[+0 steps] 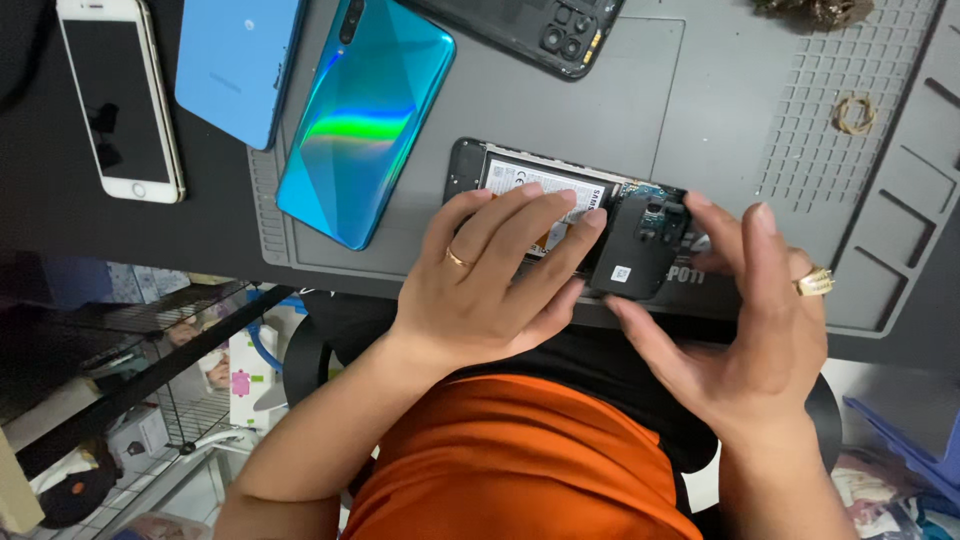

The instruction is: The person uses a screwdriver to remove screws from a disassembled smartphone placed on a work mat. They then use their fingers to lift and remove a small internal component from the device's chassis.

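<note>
An opened phone lies back side up on the grey repair mat, its battery and board exposed. My left hand rests flat on the battery area, fingers spread, a ring on one finger. My right hand holds the phone's right end, its thumb and fingertips touching a black inner cover plate that sits over the camera area. A gold ring shows on this hand too.
A teal iridescent phone back, a blue phone and a white-and-gold phone lie at the upper left. A black phone frame is at the top. A rubber band sits on the mat's gridded right part.
</note>
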